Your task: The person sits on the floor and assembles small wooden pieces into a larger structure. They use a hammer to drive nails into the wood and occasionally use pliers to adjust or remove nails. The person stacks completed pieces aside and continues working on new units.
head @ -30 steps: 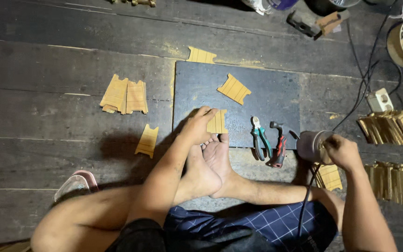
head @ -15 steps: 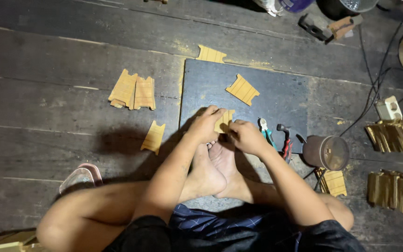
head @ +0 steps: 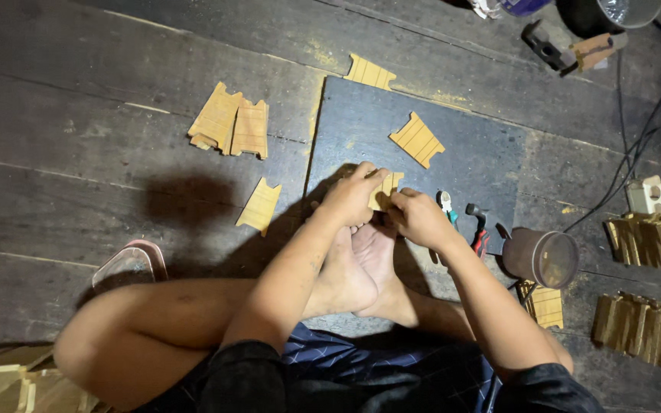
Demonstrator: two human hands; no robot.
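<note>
Person sits cross-legged on a dark plank floor (head: 63, 153), soles of both bare feet pressed together at the near edge of a dark blue-grey work board (head: 453, 130). Left hand (head: 350, 197) reaches forward from a bent elbow, forearm running up over the left foot, fingers curled down and closed on the left edge of a small notched bamboo-slat piece (head: 385, 190). Right hand (head: 420, 218) comes in from the right, forearm angled up-left, wrist bent, fingers curled and pinching the right edge of the same piece. Piece sits between the two hands just above the toes, over the board's near edge; can't tell if it rests on the board or is lifted. Just right of the right hand lie pliers with teal grips (head: 447, 206) and a red-handled tool (head: 479, 229), partly hidden by the wrist. Further right, a brown cylindrical tool (head: 541, 257) lies on its side with a cord. One slat piece (head: 417, 139) lies loose on the board, another (head: 369, 73) at its far edge, a stack of two (head: 231, 124) and a single one (head: 260, 205) on the floor to the left. Pink sandal (head: 128, 264) beside the left knee. Rows of bamboo parts (head: 652, 237) at the right edge.
</note>
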